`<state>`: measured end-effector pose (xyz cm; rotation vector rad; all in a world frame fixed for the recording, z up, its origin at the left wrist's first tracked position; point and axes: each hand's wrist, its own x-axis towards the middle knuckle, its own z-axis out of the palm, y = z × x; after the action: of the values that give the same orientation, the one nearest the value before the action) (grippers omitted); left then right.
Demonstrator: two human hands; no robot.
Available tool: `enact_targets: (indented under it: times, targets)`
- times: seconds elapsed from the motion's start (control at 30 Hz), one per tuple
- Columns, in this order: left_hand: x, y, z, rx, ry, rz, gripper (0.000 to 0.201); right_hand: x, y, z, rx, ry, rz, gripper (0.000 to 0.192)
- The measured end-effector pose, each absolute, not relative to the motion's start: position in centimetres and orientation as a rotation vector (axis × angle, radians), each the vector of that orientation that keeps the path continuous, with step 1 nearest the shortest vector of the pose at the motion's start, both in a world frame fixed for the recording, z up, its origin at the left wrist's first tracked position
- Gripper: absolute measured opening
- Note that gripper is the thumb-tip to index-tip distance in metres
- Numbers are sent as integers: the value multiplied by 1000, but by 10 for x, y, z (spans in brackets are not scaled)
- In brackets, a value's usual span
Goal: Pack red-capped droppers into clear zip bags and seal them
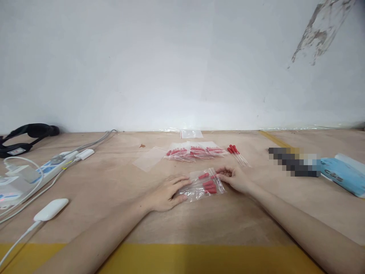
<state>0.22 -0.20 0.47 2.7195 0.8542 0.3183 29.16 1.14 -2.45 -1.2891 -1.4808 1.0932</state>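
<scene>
Fingers [182, 182] of both hands flat on clear bag [205, 184] (ungripped), filled bags [196, 151] beyond, loose droppers [238, 154] right

Under your left hand [165, 196] and right hand [235, 178] lies a small bag [203, 185] of clear, glossy plastic film, crinkled and catching light, with matt red rubbery bulbs showing through it. Beyond that bag, the filled bags [195, 151] are the same shiny film, and the empty bag [149, 158] left of them looks thin and faintly cloudy. The loose droppers [238, 154], right of the filled bags, have clear, glassy-looking stems. Everything rests on a table [114, 182] of pale plywood, matt, with faint grain, edged nearest you by smooth yellow tape [199, 258]. Far left of the bag, the power strip [51, 167] is smooth white plastic.
</scene>
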Motion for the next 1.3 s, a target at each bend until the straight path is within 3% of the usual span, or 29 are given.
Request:
enact_targets:
  times: [0.37, 0.6, 0.9, 1.1, 1.3]
  targets:
    - [3, -2, 4, 2731, 840, 345, 47, 274, 4, -19, -1134, -1350, 1460, 36]
    - [3, -1, 4, 2739, 830, 366, 47, 281, 11, -16, -1456, -1362, 1190, 38]
    - [3, -1, 1, 2700, 819, 461, 50, 275, 6, -13, -1185, -1336, 1553, 28]
    - [-24, 32, -4, 2767, 1270, 721, 48, 291, -1, 6, -1041, -983, 1639, 9]
    - [-77, 78, -8, 2618, 1800, 563, 58, 294, 13, 31, -886, -886, 1570, 19]
